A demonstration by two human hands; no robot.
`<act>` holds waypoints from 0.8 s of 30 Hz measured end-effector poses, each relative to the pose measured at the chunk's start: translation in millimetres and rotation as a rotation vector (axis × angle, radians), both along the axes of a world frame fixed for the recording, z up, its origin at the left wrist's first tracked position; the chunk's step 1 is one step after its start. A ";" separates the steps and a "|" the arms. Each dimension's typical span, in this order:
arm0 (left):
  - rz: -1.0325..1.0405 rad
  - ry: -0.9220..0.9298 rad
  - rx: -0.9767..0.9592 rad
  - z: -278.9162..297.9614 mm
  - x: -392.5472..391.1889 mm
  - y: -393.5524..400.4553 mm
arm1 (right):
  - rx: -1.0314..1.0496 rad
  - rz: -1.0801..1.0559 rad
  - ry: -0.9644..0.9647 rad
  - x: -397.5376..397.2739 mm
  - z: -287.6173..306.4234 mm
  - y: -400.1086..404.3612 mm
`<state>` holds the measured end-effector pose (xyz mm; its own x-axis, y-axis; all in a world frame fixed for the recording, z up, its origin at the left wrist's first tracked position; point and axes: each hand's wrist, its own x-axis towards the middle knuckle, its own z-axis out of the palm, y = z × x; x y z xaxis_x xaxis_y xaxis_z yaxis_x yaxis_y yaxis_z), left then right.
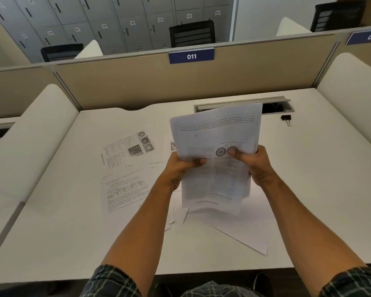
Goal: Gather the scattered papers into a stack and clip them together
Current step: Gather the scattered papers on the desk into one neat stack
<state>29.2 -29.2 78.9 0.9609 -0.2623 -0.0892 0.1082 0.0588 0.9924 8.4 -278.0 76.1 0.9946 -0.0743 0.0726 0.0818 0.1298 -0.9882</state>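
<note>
Holding a Sheaf of Papers Above the Surface

Gripping the stack of papers [216, 151] from both sides, we hold it upright over the white surface [308, 189], its lower edge close to the sheets beneath it (whether it touches them we cannot tell). Our left hand [180, 168] curls round the stack's left edge, thumb pressed across the printed front; our right hand [257, 163] clasps the right edge, its thumb lying on one of the round figures printed there. The top of the stack bends back a little, away from us.

Other sheets lie flat on the surface. One printed page [126, 148] with pictures of rings rests to the left, and a page with a table [124, 191] lies just nearer us, overlapping it. More loose sheets [240, 228] spread under and to the right of the stack, one corner reaching toward the near edge.

A black binder clip [286, 118] sits well apart at the far right, just beside the open cable tray [244, 103]. Behind it stands a beige partition [137, 82] bearing a blue label [191, 56] reading 011.
</note>
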 end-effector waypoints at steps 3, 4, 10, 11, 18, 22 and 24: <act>-0.058 -0.085 -0.077 5.8 2.1 5.9 | 0.002 0.088 -0.116 0.3 8.9 -2.0; -0.075 -0.097 -0.077 5.7 2.7 8.7 | -0.004 0.119 -0.129 -0.1 8.4 -3.8; -0.067 0.002 0.094 -27.1 -13.8 15.2 | -0.006 0.160 0.032 -10.1 -37.3 -7.9; -0.071 0.015 0.096 -33.4 -16.0 15.2 | -0.003 0.152 0.051 -11.2 -43.9 -7.0; -0.022 0.064 0.129 -32.6 -12.1 9.7 | -0.002 0.142 0.050 -4.2 -45.0 -4.7; -0.014 0.096 0.117 -35.9 -8.9 -2.6 | -0.029 0.063 0.060 1.2 -47.6 3.1; 0.002 0.133 0.103 -37.3 -5.6 -0.9 | -0.011 -0.021 0.103 2.6 -48.3 -0.4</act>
<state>23.6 -30.1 41.6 0.9393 -0.2430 -0.2421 0.2391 -0.0425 0.9701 11.0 -278.3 27.8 0.9951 -0.0946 -0.0295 -0.0182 0.1186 -0.9928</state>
